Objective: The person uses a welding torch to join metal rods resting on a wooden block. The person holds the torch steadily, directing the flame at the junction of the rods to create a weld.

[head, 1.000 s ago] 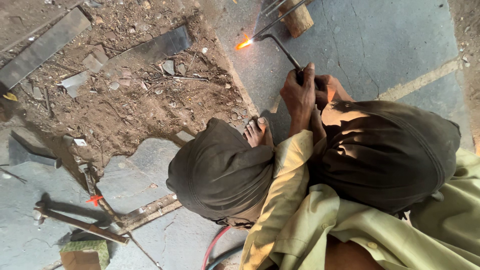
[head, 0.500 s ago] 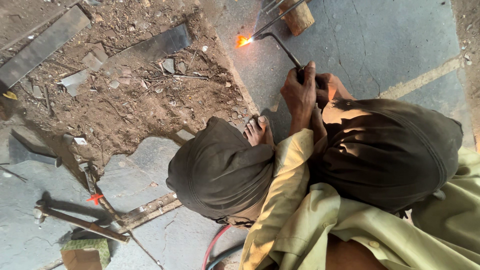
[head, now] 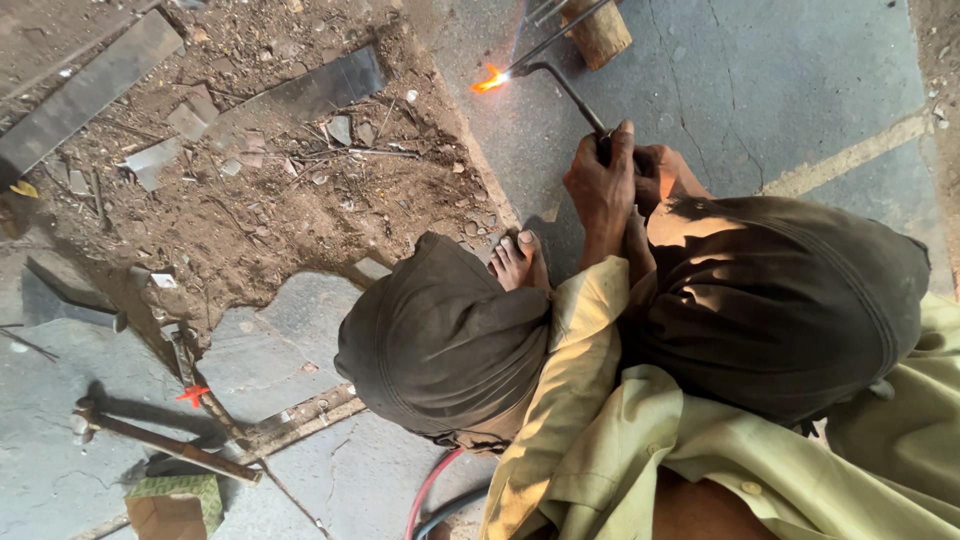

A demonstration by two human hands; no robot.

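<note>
Now your hands, right (head: 600, 180) and left (head: 660, 170), grip the bent black metal torch (head: 570, 92), flame (head: 488, 80) lit on thin steel rods (head: 560, 35) (floor-level); heating looks underway, unfinished.

Both hands (head: 620, 180) in closed grip

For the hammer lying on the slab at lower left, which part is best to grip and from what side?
Grip the hammer around the middle of its long handle, coming down from above. It lies flat on the stone floor with its head toward the left edge, and the handle's middle is bare. Its right end runs close to a green box, so keep the fingers clear of that end.
</note>
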